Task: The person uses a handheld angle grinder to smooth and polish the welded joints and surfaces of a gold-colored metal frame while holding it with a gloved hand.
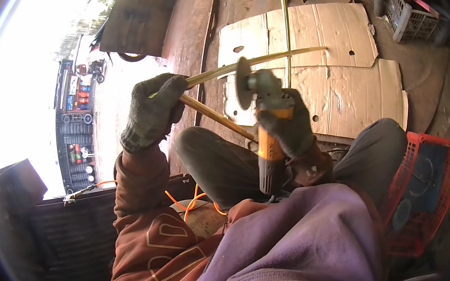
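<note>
My gloved left hand [155, 109] is closed round brass-coloured metal bars. One long bar [218, 74] slants away from it to the upper right, over the cardboard. A second bar [219, 118] runs from the same hand down to the right, toward my lap. In my gloved right hand [291, 126] is a yellow and black angle grinder [271, 150], gripped round its body. Its round disc [245, 83] stands edge-on beside the long bar; whether they touch I cannot tell. Another thin bar [285, 21] lies lengthwise across the cardboard, passing behind the grinder.
Flattened cardboard sheets [360, 91] cover the ground ahead. A red plastic crate [437, 215] with items inside stands at my right; a grey crate [410, 20] is at the far right. An orange cord [193, 205] lies by my left knee. A dark panel [141, 16] stands far left.
</note>
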### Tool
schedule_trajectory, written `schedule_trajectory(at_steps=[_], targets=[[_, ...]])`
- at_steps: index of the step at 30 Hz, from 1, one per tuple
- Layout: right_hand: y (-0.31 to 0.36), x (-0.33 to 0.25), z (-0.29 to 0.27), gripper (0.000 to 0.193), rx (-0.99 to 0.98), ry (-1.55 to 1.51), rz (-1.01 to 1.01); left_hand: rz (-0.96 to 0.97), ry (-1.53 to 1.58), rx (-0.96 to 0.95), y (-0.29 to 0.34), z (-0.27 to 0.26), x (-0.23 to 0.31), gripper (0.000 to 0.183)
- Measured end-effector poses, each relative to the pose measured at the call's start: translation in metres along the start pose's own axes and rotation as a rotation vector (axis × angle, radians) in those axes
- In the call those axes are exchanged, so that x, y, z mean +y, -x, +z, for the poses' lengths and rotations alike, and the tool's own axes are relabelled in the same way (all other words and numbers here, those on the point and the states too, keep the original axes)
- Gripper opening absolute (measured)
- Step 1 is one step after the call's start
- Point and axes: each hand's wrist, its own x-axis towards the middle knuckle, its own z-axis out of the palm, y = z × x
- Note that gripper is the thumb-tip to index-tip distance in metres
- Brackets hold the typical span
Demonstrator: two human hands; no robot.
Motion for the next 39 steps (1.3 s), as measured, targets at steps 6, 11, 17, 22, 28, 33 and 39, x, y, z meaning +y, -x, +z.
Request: schedule_trajectory(at_steps=[6, 11, 17, 22, 28, 33, 39], targets=[[-0.005, 0.000, 0.011, 0.047, -0.086, -0.137, -0.059, 0.027, -0.018, 0.061, 0.001, -0.006, 0.004, 0.029], [0.011, 0.011, 0.025, 0.043, -0.106, 0.215, -0.316, 0.075, 0.045, 0.018, -0.009, 0.002, 0.004, 0.028], [-0.001, -0.002, -0.003, 0.041, -0.005, -0.073, -0.010, 0.063, 0.054, 0.036, -0.010, 0.005, 0.009, 0.027], [0.007, 0.002, 0.022, 0.054, -0.110, 0.069, -0.219, 0.070, 0.040, 0.041, -0.014, 0.003, 0.008, 0.025], [-0.014, 0.027, -0.016, 0.040, 0.053, -0.139, 0.038, 0.048, 0.018, 0.069, -0.008, 0.000, 0.015, 0.027], [-0.020, 0.024, -0.008, 0.036, 0.045, -0.175, 0.062, 0.075, 0.028, 0.145, -0.011, 0.002, 0.015, 0.026], [-0.004, 0.007, 0.016, 0.038, -0.044, -0.242, 0.029, 0.090, -0.041, 0.100, -0.012, -0.005, 0.013, 0.031]])
